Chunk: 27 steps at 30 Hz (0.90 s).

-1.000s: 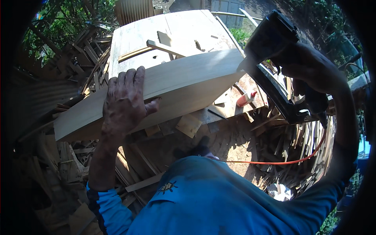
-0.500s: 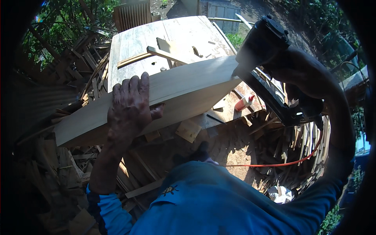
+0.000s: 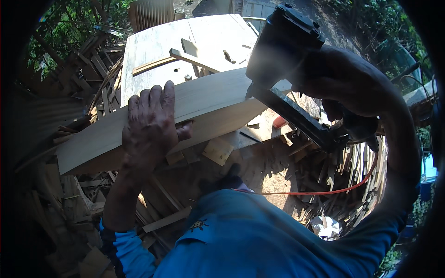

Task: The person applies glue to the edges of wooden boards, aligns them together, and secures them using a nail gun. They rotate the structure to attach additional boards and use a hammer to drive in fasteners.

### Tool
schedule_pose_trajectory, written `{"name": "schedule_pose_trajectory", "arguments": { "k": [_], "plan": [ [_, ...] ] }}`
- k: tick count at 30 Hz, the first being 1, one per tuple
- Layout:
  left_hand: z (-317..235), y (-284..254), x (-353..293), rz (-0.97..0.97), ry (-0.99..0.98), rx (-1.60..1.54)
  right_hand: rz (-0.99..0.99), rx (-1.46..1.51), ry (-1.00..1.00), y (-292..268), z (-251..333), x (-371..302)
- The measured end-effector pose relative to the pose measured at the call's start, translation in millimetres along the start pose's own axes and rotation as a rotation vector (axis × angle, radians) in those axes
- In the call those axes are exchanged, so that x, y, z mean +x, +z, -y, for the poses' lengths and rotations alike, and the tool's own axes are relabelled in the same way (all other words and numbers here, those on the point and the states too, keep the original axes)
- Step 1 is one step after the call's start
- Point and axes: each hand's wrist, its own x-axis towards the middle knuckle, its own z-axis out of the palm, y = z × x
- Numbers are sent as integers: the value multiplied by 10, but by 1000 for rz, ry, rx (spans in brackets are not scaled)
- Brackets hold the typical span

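Note:
A long pale wooden piece, box-like with a wide top board (image 3: 211,91) and a side board below, runs slantwise in front of me. My left hand (image 3: 149,113) grips its left half, fingers over the top board and thumb against the side. A black nail gun (image 3: 282,48) is held in my right hand (image 3: 340,81), whose fingers wrap its handle. The gun's nose meets the top board near its right end, and its long magazine slants down to the right. Its body hides part of that end.
Beyond is a whitish worktable (image 3: 153,44) with loose wood strips (image 3: 194,60). A red-tipped bottle (image 3: 279,122) lies partly behind the magazine. An orange air hose (image 3: 320,192) curves at lower right. Wood offcuts (image 3: 104,65) are heaped left and stacked slats (image 3: 364,171) stand right.
My right hand has brought the nail gun leftward along the top board, in from its right end. The gun now covers most of the bottle. My left hand keeps its grip.

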Motion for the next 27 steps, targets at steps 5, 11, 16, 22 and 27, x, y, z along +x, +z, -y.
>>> {"name": "schedule_pose_trajectory", "arguments": {
  "k": [5,11,16,22,27],
  "plan": [
    [4,16,-15,5,10,16,-64,-118,-117,-12,-35,-1],
    [-28,16,-2,63,-23,14,82,147,83,-52,81,12],
    [-4,32,-23,40,-1,31,-9,65,203,7,196,-39],
    [10,89,-39,-22,24,22,-90,-51,191,68,174,-116],
    [-21,30,-29,28,-27,1,-33,-13,227,81,217,-71]
  ]
}}
